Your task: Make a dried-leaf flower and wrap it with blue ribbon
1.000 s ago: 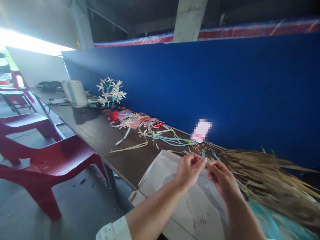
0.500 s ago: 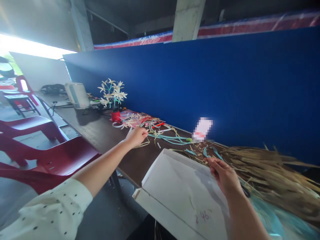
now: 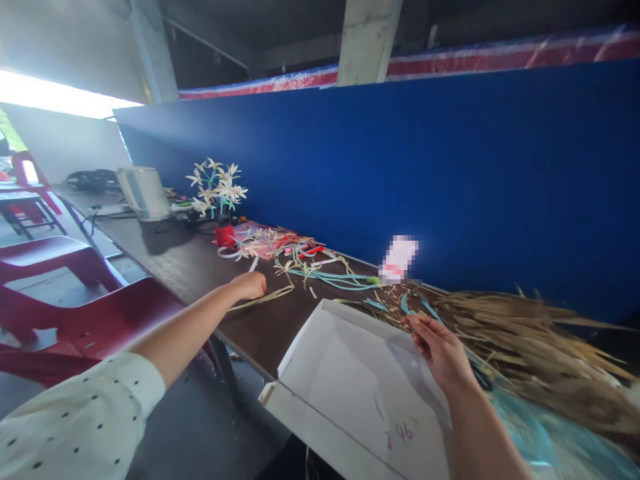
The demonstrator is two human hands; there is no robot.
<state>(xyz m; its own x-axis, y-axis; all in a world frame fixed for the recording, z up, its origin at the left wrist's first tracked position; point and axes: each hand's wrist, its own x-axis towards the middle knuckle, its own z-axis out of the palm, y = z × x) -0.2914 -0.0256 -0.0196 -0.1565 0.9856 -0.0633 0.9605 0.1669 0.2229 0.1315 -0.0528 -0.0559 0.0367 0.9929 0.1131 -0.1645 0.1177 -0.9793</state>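
My left hand [image 3: 250, 285] is closed in a fist over the dark table, just above a pale dried strip [image 3: 273, 295]. Whatever its fingers hold, if anything, is hidden. On the right, my right hand [image 3: 440, 347] pinches thumb and forefinger together over the far edge of a white box lid [image 3: 360, 387]. Its fingertips are beside a light blue ribbon piece [image 3: 406, 303], and I cannot make out what is between them. Long light blue strips [image 3: 335, 279] lie between the hands, tangled with pale woven flowers and a red pen-like stick [image 3: 312, 252].
A red pot [image 3: 225, 235] with white flowers stands farther left, before a white kettle-like container [image 3: 145, 193]. Dried brown leaves [image 3: 520, 327] are heaped at right. A blue partition [image 3: 450, 173] runs behind the table. Red chairs [image 3: 110, 320] stand at left.
My left hand has moved left and nearer to me, away from the tangle of strips. The right hand keeps its pinch in nearly the same place. The view has shifted slightly.
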